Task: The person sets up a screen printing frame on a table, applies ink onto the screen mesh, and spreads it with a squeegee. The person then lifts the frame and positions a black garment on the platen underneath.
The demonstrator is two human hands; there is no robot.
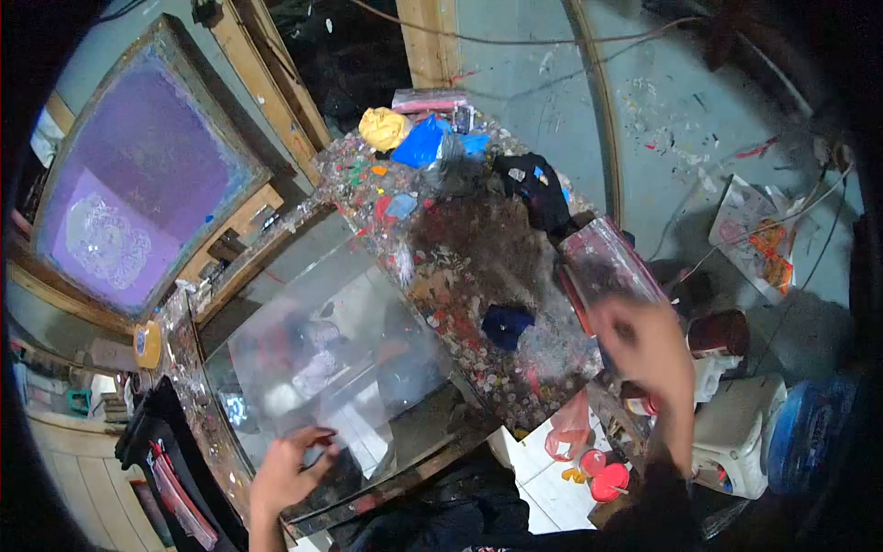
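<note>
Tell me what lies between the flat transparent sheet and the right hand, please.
In the head view, a small dark blue crumpled piece, perhaps cloth, lies between them on the paint-spattered tabletop.

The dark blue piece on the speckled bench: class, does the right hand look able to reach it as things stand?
Probably yes: the dark blue piece lies uncovered on the bench, and nothing seems to stand between it and the right hand.
</note>
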